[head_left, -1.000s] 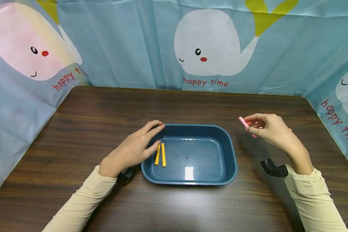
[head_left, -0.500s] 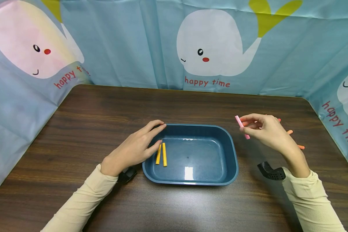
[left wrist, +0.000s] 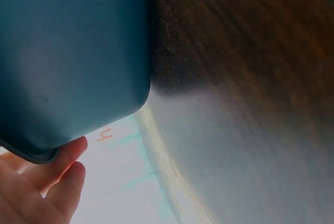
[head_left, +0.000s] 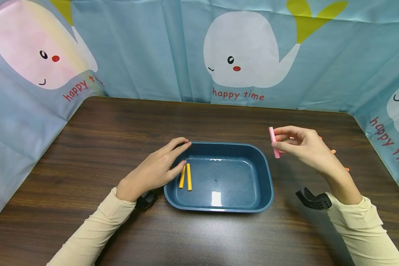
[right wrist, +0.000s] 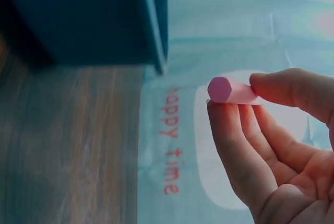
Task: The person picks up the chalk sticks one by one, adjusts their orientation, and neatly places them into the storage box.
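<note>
My right hand (head_left: 306,147) pinches a pink crayon (head_left: 274,143) between thumb and fingertips, held up just right of a blue plastic tray (head_left: 219,211). In the right wrist view the crayon (right wrist: 220,90) shows a flat six-sided end. At the tray's left end, my left hand (head_left: 151,168) grips the rim, its thumb reaching inside and its fingers at the outer side. The left wrist view shows fingers (left wrist: 68,164) against the rim corner. Inside the tray, near that thumb, lie two yellow crayons (head_left: 189,177), one partly covered at its top.
Orange and red crayon ends (head_left: 347,169) peek out behind the right hand and wrist on the dark wooden table (head_left: 113,122). A blue whale-print cloth (head_left: 146,55) hangs behind and beside the table. Black wrist devices (head_left: 314,199) sit under both wrists.
My right hand has shifted slightly left toward the tray, turning the pink crayon more upright. The left hand keeps its place on the rim. The whole head view has drifted a little.
</note>
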`<control>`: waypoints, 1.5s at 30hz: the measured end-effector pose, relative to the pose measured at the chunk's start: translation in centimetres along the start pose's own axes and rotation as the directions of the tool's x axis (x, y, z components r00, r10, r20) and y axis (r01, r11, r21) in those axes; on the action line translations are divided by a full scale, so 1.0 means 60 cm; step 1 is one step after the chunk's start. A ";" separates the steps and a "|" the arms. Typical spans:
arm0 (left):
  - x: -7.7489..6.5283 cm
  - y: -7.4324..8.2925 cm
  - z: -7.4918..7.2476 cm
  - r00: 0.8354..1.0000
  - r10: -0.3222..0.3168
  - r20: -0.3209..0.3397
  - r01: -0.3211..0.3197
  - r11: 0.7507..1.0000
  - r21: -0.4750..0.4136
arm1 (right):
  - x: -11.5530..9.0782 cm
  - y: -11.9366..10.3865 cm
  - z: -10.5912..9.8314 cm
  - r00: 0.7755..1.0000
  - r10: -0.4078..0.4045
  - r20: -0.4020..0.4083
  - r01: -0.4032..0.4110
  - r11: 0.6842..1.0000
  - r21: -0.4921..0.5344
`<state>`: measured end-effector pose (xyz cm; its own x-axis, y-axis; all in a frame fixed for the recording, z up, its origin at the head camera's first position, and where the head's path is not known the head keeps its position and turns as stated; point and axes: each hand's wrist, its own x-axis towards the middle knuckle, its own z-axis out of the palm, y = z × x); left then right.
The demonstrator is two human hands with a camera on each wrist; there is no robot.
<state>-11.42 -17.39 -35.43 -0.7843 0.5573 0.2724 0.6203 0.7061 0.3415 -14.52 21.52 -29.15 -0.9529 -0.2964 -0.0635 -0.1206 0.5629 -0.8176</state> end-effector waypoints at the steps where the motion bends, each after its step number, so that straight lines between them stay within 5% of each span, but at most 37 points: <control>1: 0.000 0.000 0.000 1.000 0.000 -0.001 0.000 1.000 0.001 | 0.000 -0.003 0.002 1.000 -0.005 0.011 0.004 1.000 0.026; 13: -0.001 -0.001 0.001 1.000 -0.003 0.000 0.003 1.000 0.006 | 0.010 -0.055 0.035 0.990 0.036 0.137 -0.057 0.987 0.150; 45: 0.001 -0.001 0.002 1.000 -0.012 -0.003 0.012 1.000 0.017 | 0.059 -0.106 0.132 0.962 -0.127 0.243 0.085 0.981 0.176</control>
<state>-11.52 -17.35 -35.55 -0.7917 0.5474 0.2713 0.6107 0.7201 0.3292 -14.91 10.76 -28.69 -0.8334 -0.5443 -0.0965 -0.1505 0.3913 -0.9079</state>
